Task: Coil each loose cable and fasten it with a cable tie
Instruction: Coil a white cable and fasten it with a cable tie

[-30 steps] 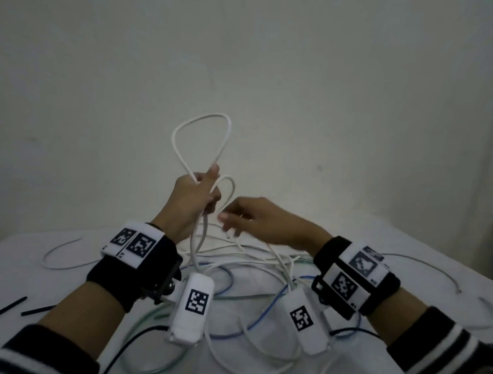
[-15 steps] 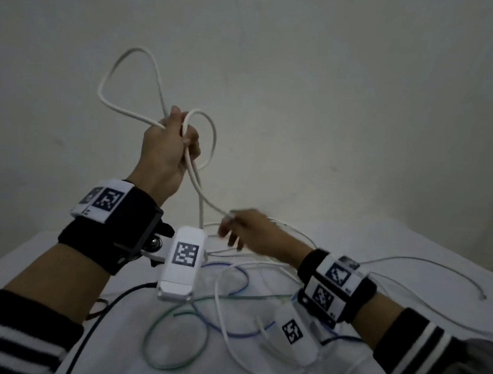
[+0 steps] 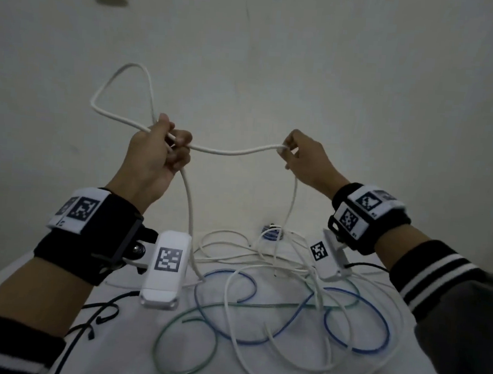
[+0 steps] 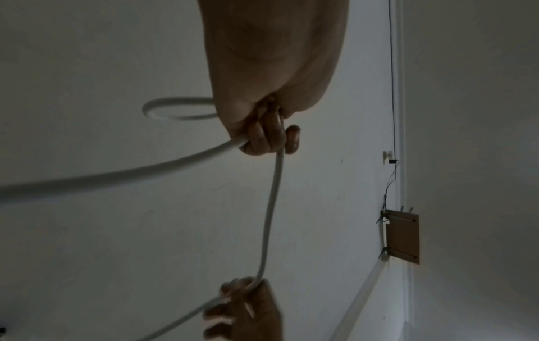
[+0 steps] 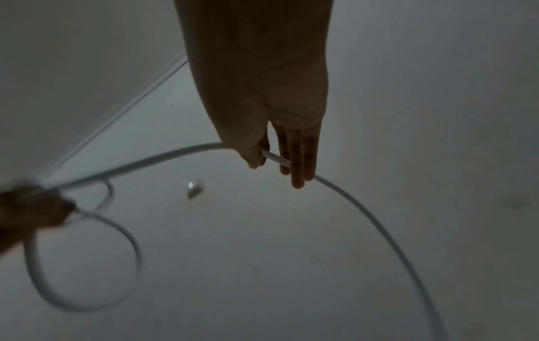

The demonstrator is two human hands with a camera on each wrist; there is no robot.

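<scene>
A thick white cable [image 3: 236, 152] is held up in the air between both hands. My left hand [image 3: 160, 154] grips it in a fist, with one loop [image 3: 120, 90] standing above the fist and a strand hanging down to the table. In the left wrist view the curled fingers [image 4: 268, 138] close round the white cable [image 4: 271, 207]. My right hand [image 3: 302, 158] pinches the same cable about a forearm's length to the right; the right wrist view shows thumb and fingers [image 5: 294, 161] on the white cable [image 5: 364, 212]. From there the cable drops to the table.
On the white table [image 3: 401, 373] lie tangled loose cables: blue [image 3: 354, 334], green [image 3: 186, 369] and thin white [image 3: 256, 357]. A small coiled blue bundle [image 3: 271, 234] sits at the far edge. Black ties [image 3: 96, 319] lie at the near left. A plain wall stands behind.
My right hand rose from near the table and took hold of the white cable, drawing a length out to the right. My left hand stays raised with its loop.
</scene>
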